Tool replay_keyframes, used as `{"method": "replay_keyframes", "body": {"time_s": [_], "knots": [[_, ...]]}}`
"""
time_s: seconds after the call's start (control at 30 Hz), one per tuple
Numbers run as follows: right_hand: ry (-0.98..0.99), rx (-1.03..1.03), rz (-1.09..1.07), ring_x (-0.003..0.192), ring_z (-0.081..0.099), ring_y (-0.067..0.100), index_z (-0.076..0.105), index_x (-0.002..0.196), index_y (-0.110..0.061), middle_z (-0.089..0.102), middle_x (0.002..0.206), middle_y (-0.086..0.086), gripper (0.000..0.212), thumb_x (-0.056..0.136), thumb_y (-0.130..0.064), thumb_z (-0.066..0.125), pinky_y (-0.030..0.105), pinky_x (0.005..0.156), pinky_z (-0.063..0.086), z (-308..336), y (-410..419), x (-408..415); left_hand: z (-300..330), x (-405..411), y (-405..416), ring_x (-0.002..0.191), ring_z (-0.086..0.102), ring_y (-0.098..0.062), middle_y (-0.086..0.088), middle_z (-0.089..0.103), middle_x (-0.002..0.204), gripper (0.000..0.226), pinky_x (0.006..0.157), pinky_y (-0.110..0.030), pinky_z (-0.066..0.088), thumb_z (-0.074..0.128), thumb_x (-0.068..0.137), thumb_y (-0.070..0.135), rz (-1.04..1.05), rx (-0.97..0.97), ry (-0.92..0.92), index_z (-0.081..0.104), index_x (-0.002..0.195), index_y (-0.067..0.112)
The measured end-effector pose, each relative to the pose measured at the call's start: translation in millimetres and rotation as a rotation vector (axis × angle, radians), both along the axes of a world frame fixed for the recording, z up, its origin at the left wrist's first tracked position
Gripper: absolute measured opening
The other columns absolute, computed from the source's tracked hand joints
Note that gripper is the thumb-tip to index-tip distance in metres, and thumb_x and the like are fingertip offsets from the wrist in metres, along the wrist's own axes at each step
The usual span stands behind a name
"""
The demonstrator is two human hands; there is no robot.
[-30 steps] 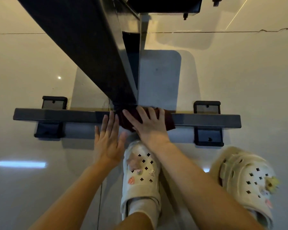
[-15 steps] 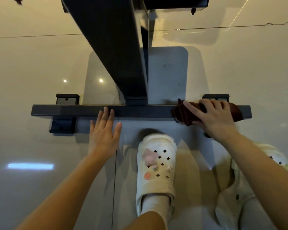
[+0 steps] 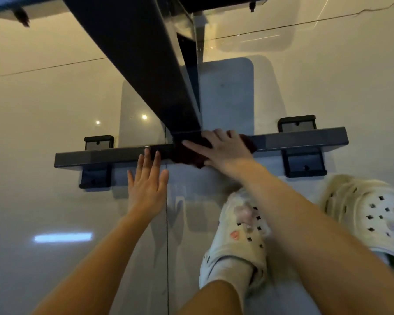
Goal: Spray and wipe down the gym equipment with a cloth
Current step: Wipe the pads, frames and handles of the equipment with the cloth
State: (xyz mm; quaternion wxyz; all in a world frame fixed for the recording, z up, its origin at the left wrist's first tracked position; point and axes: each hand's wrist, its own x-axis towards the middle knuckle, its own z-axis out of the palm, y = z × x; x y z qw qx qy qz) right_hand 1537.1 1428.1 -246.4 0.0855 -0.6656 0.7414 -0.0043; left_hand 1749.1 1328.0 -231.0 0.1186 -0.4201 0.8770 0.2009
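Head view | right hand (image 3: 225,148) flat, pressing cloth (image 3: 187,154) | left hand (image 3: 147,183) open, beside it

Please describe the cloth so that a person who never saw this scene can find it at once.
Find the long dark metal base bar lying across the glossy pale floor. At its middle, below the slanted dark post, lies the dark maroon cloth under the right hand. It alone is soft, reddish and crumpled.
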Motion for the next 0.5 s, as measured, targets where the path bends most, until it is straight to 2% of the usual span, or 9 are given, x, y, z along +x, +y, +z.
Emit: {"method": "replay_keyframes", "body": {"time_s": [0.07,0.1,0.2,0.3,0.43,0.5], "knots": [[0.061,-0.072,0.006,0.111,0.054,0.038,0.016,0.149,-0.036,0.051,0.133,0.016,0.08,0.088,-0.038,0.067,0.049,0.088,0.044,-8,41,-37,-2,-3,7,0.141,-0.028,-0.009,0.007,-0.028,0.155,0.061,0.116,-0.039,-0.016,0.003,0.092,0.055,0.014,-0.02,-0.045,-0.018,0.145,0.034],[0.096,-0.089,-0.025,0.108,0.056,0.037,0.022,0.148,-0.033,0.054,0.128,0.017,0.076,0.087,-0.036,0.068,0.049,0.089,0.045,-12,64,-55,-3,-6,10,0.141,-0.029,-0.011,0.006,-0.03,0.154,0.063,0.116,-0.039,-0.016,0.004,0.09,0.055,0.028,-0.024,-0.052,-0.02,0.145,0.033],[0.178,-0.094,-0.144,0.12,0.052,0.038,0.024,0.15,-0.032,0.051,0.134,0.017,0.064,0.093,-0.036,0.052,0.054,0.102,0.037,-17,129,-100,-6,-12,17,0.14,-0.031,-0.013,0.005,-0.035,0.15,0.066,0.118,-0.041,-0.014,0.006,0.089,0.056,0.056,-0.032,-0.051,-0.025,0.142,0.03],[0.16,-0.058,-0.263,0.131,0.044,0.04,0.027,0.15,-0.032,0.046,0.143,0.018,0.057,0.094,-0.037,0.041,0.061,0.11,0.024,-15,157,-112,-9,-18,20,0.141,-0.03,-0.015,0.002,-0.033,0.153,0.067,0.118,-0.041,-0.013,0.008,0.09,0.057,0.092,-0.031,-0.05,-0.025,0.142,0.029],[0.112,-0.096,-0.415,0.133,0.039,0.04,0.034,0.147,-0.03,0.046,0.143,0.016,0.055,0.094,-0.037,0.042,0.064,0.11,0.018,-15,144,-86,-11,-21,22,0.142,-0.028,-0.016,0.0,-0.03,0.155,0.068,0.117,-0.041,-0.013,0.011,0.091,0.057,0.11,-0.034,-0.039,-0.024,0.143,0.028],[0.081,-0.096,-0.401,0.132,0.04,0.04,0.034,0.147,-0.031,0.048,0.141,0.016,0.057,0.092,-0.036,0.047,0.066,0.109,0.018,-14,124,-69,-13,-21,22,0.14,-0.03,-0.014,0.002,-0.032,0.153,0.069,0.116,-0.04,-0.014,0.013,0.093,0.056,0.11,-0.037,-0.023,-0.024,0.143,0.028]]}}
